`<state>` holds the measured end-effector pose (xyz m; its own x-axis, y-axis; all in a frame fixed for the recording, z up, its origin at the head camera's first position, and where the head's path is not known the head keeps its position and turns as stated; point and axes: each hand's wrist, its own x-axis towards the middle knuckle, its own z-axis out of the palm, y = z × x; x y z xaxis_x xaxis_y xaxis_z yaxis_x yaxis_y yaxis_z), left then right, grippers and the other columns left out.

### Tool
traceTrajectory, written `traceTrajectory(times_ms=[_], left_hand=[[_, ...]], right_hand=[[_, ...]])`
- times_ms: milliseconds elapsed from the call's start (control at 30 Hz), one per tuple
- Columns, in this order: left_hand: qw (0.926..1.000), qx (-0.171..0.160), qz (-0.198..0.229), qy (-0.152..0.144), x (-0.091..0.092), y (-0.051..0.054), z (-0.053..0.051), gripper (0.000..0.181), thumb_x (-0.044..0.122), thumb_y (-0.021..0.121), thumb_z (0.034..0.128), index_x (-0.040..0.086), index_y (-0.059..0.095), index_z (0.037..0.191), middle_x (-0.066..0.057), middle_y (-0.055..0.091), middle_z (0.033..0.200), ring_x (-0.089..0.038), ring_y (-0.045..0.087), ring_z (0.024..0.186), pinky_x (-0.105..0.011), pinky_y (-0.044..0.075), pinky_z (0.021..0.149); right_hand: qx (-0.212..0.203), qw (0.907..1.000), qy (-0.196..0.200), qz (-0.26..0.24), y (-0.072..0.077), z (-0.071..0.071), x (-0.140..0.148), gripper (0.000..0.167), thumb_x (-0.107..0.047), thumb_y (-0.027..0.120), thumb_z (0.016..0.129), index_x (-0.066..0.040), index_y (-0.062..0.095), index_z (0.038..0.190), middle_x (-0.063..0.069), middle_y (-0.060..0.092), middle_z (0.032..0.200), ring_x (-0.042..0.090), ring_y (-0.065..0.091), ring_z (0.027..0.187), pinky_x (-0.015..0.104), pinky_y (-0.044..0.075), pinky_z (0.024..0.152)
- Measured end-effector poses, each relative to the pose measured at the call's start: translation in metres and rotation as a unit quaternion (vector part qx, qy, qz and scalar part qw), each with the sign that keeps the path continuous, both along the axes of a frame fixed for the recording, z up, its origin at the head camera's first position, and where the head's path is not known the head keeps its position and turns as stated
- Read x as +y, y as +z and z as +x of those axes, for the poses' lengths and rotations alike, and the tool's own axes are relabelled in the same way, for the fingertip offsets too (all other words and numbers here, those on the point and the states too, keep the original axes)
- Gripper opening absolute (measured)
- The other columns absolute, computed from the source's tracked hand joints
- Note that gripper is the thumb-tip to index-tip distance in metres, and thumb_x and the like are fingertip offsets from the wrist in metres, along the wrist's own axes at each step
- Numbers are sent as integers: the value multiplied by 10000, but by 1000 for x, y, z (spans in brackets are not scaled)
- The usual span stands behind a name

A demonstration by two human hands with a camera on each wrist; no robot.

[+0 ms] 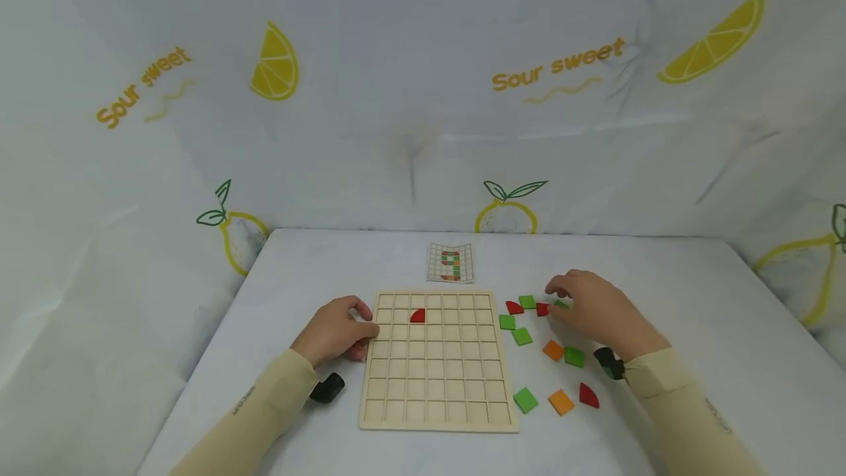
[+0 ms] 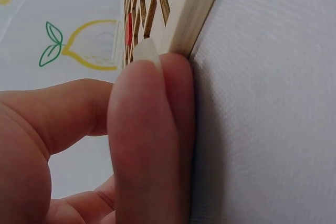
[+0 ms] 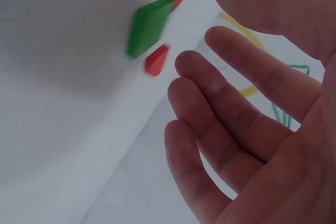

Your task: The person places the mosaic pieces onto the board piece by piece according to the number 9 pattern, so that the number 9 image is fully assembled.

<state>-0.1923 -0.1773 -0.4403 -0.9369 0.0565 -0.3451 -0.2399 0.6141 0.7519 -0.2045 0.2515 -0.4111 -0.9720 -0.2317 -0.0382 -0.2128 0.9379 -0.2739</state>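
Note:
A wooden grid board [image 1: 435,368] lies flat on the table, with one red quarter-circle tile [image 1: 418,316] in an upper cell. At the board's left edge my left hand [image 1: 338,330] pinches the rim between thumb [image 2: 144,129] and a finger. On the right, my right hand [image 1: 598,311] hovers over loose tiles, its fingers loosely bent and holding nothing. Near its fingertips are a red tile [image 1: 542,309] and a green tile [image 1: 562,304], partly covered by the hand. The right wrist view shows a green tile [image 3: 149,27] apart from the fingers.
Several more tiles lie right of the board, including a green square [image 1: 525,399], an orange square [image 1: 562,402] and a red quarter circle [image 1: 589,395]. Behind the board rests a pattern card [image 1: 432,264] with a coloured figure. A lemon-printed white sheet [image 1: 370,131] hangs behind the table.

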Motion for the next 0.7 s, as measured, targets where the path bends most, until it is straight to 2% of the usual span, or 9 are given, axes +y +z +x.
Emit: traceTrajectory(times_ms=[300,700], left_hand=[[10000,-21,63,9,0,1,1,216,213,800,944,129,678,1102,-62,730,789,-149,715,569,-293,565,613],[10000,-42,59,60,-1,1,1,216,209,795,940,129,672,1098,-65,727,792,-159,721,584,-294,567,614]], right_hand=[[-389,9985,-332,-184,-7,-5,19,322,-209,853,913,-38,756,1167,130,738,1069,287,656,954,510,629,850],[-392,9988,-188,-244,-11,-6,19,266,-159,846,895,-11,777,1106,92,728,991,245,637,889,508,623,862]])
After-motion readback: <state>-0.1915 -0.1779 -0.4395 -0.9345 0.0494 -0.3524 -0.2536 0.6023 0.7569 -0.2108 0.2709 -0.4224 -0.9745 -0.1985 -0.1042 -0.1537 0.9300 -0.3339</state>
